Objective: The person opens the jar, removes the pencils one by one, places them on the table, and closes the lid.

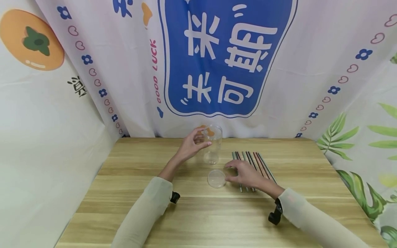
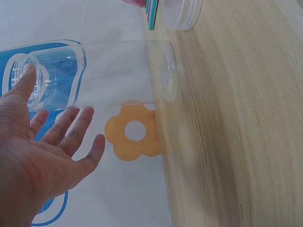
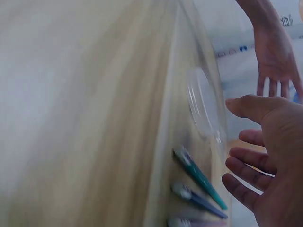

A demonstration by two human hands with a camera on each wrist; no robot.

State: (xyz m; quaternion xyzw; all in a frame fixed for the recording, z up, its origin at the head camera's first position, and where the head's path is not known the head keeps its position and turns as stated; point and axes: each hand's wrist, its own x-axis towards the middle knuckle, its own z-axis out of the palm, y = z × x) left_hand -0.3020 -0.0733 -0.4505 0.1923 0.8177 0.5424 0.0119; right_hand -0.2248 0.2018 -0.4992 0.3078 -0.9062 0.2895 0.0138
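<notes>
A tall clear jar [image 1: 212, 150] stands upright near the back of the table. My left hand [image 1: 190, 144] is at its left side, with the thumb by the neck and the fingers spread loosely along the wall [image 2: 118, 71]. In front of the jar lies a round clear lid [image 1: 216, 178]. Right beside that lid is my right hand [image 1: 248, 174], thumb and fingers apart and relaxed, nothing between them. Several slim pens [image 1: 262, 165] in different colours lie side by side under and behind the right hand; a teal pen [image 3: 196, 172] shows close by in the right wrist view.
The wood-grain table [image 1: 192, 220] ends at a printed cloth [image 1: 136, 86] hanging right behind the jar. Patterned cloth also borders the left and right sides. A dark wrist device [image 1: 275, 213] sits at the right sleeve.
</notes>
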